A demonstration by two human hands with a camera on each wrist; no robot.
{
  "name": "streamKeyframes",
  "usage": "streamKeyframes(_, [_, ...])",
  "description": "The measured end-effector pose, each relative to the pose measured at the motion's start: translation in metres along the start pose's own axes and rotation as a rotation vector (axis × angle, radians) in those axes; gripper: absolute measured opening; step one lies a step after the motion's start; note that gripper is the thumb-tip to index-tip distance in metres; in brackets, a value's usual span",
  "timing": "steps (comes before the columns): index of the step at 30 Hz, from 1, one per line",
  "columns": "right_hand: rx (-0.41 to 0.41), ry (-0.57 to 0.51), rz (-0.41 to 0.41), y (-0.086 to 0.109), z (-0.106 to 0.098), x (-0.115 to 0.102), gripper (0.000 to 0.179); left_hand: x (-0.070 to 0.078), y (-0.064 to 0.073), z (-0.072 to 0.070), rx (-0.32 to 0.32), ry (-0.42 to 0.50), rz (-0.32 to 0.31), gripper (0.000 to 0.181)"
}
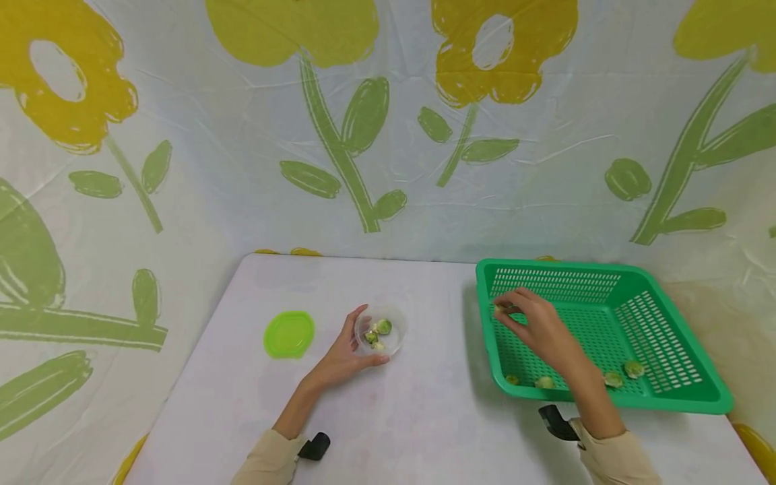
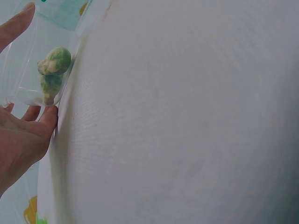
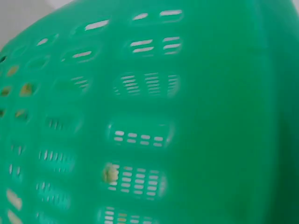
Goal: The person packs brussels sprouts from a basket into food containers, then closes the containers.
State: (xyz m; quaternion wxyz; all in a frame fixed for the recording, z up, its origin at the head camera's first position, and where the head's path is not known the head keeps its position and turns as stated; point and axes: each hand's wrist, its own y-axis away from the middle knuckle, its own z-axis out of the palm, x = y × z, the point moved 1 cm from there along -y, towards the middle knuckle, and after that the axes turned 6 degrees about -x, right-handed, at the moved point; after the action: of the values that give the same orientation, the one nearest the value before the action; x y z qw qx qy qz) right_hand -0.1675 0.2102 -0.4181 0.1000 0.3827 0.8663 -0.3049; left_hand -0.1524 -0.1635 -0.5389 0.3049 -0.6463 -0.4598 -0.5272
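Observation:
A clear plastic cup (image 1: 397, 331) stands on the table with several Brussels sprouts (image 1: 382, 327) inside it. My left hand (image 1: 344, 356) holds the cup from its left side, thumb at the near side and fingers round the far side. In the left wrist view the sprouts (image 2: 57, 60) show through the cup's wall. Over the left part of a green plastic basket (image 1: 606, 268), my right hand (image 1: 539, 330) pinches a small Brussels sprout (image 1: 500, 308), mostly hidden by the fingertips. More sprouts (image 1: 634, 368) lie along the basket's near side. The right wrist view shows only the basket's slotted wall (image 3: 210, 116).
A bright green lid (image 1: 289, 334) lies flat on the white table (image 1: 424, 417), left of the cup. Behind the table hangs a flower-printed cloth (image 1: 412, 202), which also runs along the left side. The basket's near right corner reaches the table's right edge.

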Motion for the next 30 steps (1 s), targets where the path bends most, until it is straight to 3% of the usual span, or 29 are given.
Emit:
streamKeyframes(12, [0.053,-0.069,-0.012,-0.022,0.018,-0.013,0.028,-0.002,-0.001,-0.001,0.000,0.004,0.005,0.111])
streamKeyframes(30, [0.004,-0.216,0.024,-0.043,0.052,-0.038,0.024,-0.003,-0.002,-0.001,-0.003,0.001,0.012,0.111])
